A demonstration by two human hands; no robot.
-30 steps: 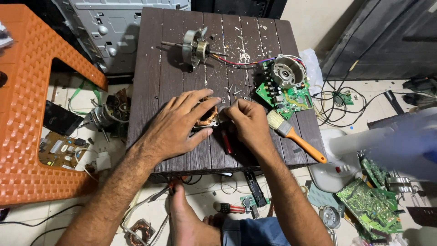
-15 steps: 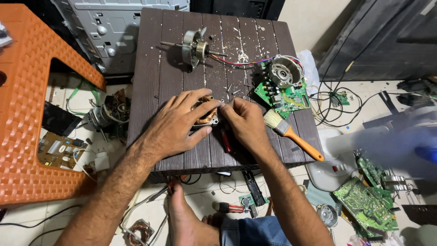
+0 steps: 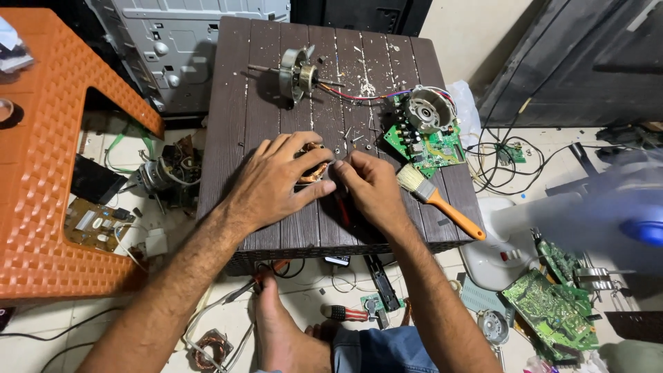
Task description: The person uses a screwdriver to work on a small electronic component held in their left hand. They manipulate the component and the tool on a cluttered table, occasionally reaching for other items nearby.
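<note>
Left hand (image 3: 280, 181) lies palm-down over a copper coil (image 3: 312, 166), fingers curled around it; only a sliver of copper winding shows between thumb and forefinger. Right hand (image 3: 366, 183) meets it from the right, fingertips pinched together at the coil's right edge, touching it; whether they hold anything small there cannot be told. The coil sits under and between the two hands, on the middle of the dark table (image 3: 235, 124), toward the near half.

A red-handled tool (image 3: 343, 209) lies under the right palm, mostly hidden. Just right of the right hand: a brush (image 3: 436, 200), orange handle pointing to the near right corner. Beyond it, a green board (image 3: 428, 141) with a round motor housing (image 3: 426, 110) on top. Red and blue wires run from there to a motor rotor (image 3: 298, 72) at the far side of the table. White specks are scattered across the planks.

Left of the table: an orange stool (image 3: 48, 173). On the floor near right: more green boards (image 3: 549, 304), a red-handled screwdriver (image 3: 345, 313).
</note>
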